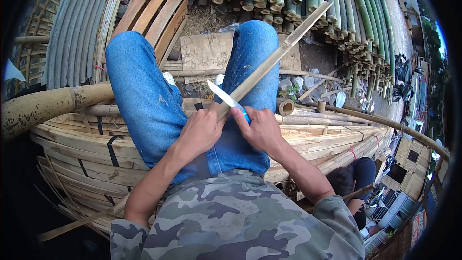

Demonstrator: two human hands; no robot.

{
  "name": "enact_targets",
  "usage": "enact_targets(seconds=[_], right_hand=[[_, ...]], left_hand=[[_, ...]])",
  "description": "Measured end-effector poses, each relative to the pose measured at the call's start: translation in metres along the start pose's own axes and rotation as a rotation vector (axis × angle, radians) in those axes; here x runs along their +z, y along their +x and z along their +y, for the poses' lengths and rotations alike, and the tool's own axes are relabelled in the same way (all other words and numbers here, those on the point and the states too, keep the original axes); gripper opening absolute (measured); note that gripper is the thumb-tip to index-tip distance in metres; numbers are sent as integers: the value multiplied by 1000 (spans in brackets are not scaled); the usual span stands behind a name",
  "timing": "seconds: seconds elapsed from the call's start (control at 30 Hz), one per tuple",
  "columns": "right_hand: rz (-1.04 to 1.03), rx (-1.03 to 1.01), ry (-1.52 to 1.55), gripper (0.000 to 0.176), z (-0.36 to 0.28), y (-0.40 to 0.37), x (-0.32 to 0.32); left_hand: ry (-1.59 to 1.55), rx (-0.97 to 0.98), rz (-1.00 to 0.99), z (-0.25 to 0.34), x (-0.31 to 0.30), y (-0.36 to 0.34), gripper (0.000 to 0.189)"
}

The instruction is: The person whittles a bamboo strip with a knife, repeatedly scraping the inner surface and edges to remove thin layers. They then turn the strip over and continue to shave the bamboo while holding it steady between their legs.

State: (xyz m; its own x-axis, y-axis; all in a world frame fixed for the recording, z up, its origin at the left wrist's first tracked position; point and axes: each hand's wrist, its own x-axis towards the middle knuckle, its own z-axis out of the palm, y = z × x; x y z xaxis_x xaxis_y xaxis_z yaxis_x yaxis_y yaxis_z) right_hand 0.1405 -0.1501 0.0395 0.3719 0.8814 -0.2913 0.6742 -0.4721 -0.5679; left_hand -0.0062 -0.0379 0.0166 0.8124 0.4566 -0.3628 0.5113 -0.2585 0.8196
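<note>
My left hand (201, 127) is closed around the lower end of a split bamboo strip (269, 62). The strip slants up to the right over my right knee, its far end in front of the stacked poles. In my right hand (260, 129) is a knife (222, 95) with a blue handle, its bare blade pointing up and left. The blade crosses the strip just above my left hand, and my right thumb lies along the handle by the strip. Both hands are close together over my lap, between my jeans-covered thighs.
Beneath me lie bundled bamboo slats (96, 151) with black straps. A thick bamboo pole (57, 108) juts out at left. Stacked green bamboo poles (332, 14) fill the far side, near a wooden crate (151, 19). Another person (358, 183) is low at right.
</note>
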Motion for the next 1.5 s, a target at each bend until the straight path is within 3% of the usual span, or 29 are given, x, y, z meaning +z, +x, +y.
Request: enact_targets(seconds=[0.13, 0.3, 0.4, 0.53, 0.6, 0.67, 0.73, 0.8, 0.9, 1.07, 1.2, 1.27, 1.37, 1.5], right_hand=[[-71, 50, -19, 56, -8, 0, -8], [40, -29, -100, 55, 1, 2, -3], [227, 144, -163, 56, 21, 22, -22], [132, 97, -113, 55, 7, 14, -16], [12, 33, -88, 54, -6, -8, 8], [68, 72, -132, 55, 2, -1, -2], [219, 210, -126, 58, 21, 23, -24], [249, 215, -28, 60, 32, 38, -45], [121, 313, 99, 64, 24, 32, -48], [108, 317, 311, 52, 21, 19, -47], [324, 283, 268, 44, 44, 28, -62], [435, 249, 145, 40, 59, 36, -73], [543, 282, 97, 39, 77, 53, -88], [474, 326, 48, 47, 78, 67, -84]], left_hand=[[110, 1, 5, -4, 4, -2, 33], [-32, 48, 25, -6, 3, 1, 32], [59, -83, -55, 7, -5, -3, 27], [29, -87, -98, 3, -5, 0, 27], [2, 49, 42, -4, 2, -3, 29], [67, 43, 80, -3, 3, -5, 31], [92, -61, -25, 6, -3, -7, 30], [152, -16, -13, 5, -3, -13, 32], [263, -118, -38, 9, -14, -33, 43], [391, 45, 115, -12, -11, -56, 50], [381, 177, 208, -9, -9, -47, 43], [288, 64, 153, -7, -12, -41, 38], [307, 107, 107, -12, -22, -30, 35], [406, 185, 82, -13, -60, -18, 35]])
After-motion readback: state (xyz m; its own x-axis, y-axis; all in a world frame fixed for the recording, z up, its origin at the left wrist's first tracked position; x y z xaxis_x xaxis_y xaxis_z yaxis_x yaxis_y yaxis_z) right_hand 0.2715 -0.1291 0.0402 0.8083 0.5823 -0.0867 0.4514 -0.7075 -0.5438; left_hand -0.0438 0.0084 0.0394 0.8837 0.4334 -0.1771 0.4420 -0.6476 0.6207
